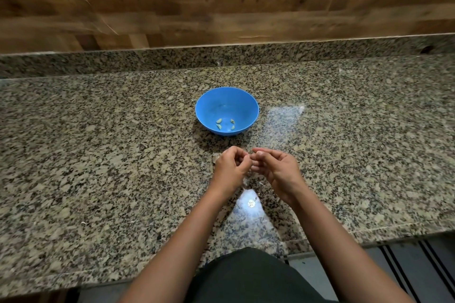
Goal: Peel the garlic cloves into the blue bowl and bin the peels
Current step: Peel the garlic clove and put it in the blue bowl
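A blue bowl (227, 96) stands on the granite counter (98, 155) with several peeled garlic cloves (225, 124) at its bottom. Just in front of it my left hand (230, 167) and my right hand (274, 167) meet fingertip to fingertip. Both have curled fingers pinching a small garlic clove (251, 154) between them; the clove is almost wholly hidden. A pale bit of garlic or peel (216, 157) lies on the counter at the left edge of my left hand. Thin peel scraps (246, 179) lie under my hands.
The counter runs wide to both sides, with a low granite upstand (221, 56) and a wooden wall behind it. Its front edge (369, 236) is close to my body. No bin is in view.
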Available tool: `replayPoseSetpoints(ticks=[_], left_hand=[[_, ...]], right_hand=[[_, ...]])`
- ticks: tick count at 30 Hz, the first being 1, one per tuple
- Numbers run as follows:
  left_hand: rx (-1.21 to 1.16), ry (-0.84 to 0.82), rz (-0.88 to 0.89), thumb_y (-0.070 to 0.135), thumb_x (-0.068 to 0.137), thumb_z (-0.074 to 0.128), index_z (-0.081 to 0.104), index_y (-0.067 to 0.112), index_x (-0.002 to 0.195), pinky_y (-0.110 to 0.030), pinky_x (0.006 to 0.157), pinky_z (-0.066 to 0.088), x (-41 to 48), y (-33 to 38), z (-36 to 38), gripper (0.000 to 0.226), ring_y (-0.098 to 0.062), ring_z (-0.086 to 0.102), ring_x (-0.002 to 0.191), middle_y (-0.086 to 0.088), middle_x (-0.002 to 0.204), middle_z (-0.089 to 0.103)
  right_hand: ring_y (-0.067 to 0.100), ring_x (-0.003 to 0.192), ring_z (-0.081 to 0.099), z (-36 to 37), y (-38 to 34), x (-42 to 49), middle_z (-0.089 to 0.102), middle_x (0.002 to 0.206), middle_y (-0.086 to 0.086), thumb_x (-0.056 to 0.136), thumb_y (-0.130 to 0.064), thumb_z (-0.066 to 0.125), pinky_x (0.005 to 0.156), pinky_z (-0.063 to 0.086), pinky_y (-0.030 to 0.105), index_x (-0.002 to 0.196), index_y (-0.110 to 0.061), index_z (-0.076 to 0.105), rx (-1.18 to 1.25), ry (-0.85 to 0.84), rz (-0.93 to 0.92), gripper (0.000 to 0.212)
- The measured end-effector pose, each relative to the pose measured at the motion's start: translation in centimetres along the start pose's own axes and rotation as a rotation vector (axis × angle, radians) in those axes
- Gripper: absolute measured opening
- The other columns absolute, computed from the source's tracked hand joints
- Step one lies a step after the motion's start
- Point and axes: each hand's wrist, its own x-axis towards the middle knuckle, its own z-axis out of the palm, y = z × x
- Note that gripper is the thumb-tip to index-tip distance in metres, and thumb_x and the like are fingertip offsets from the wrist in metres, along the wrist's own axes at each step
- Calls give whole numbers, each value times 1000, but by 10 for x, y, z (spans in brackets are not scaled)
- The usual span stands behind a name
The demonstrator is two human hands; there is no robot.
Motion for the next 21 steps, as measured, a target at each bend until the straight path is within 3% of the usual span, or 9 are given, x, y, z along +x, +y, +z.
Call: replayPoseSetpoints(ticks=[4, 9, 15, 21], left_hand=[[2, 0, -30, 12, 88, 59, 59, 21, 88, -43, 77, 56, 2, -3, -5, 9, -25, 68, 82, -9, 89, 69], [27, -40, 36, 23, 87, 64, 65, 15, 100, -34, 74, 59, 1, 4, -3, 15, -13, 67, 82, -1, 89, 69], [63, 19, 62, 24, 84, 69, 64, 13, 98, -25, 68, 57, 1, 3, -2, 18, -13, 66, 80, -1, 88, 67], [54, 60, 35, 19, 86, 64, 64, 18, 92, -35, 75, 57, 3, 1, -2, 6, -15, 66, 82, -3, 91, 67]], right_hand=[[20, 69, 65, -4, 1, -1, 69, 82, 16, 86, 7, 54, 65, 57, 22, 100, 6, 62, 11, -24, 1, 16], [28, 81, 63, -2, 1, -3, 68, 90, 21, 85, 7, 56, 72, 56, 27, 94, 5, 64, -155, -8, -40, 12], [32, 84, 59, 1, -1, -7, 66, 89, 23, 87, 10, 49, 74, 56, 29, 90, 4, 65, -150, 3, -13, 17], [21, 72, 65, 2, -4, -9, 67, 84, 19, 88, 16, 43, 69, 56, 24, 97, 8, 63, 65, -3, 123, 23]])
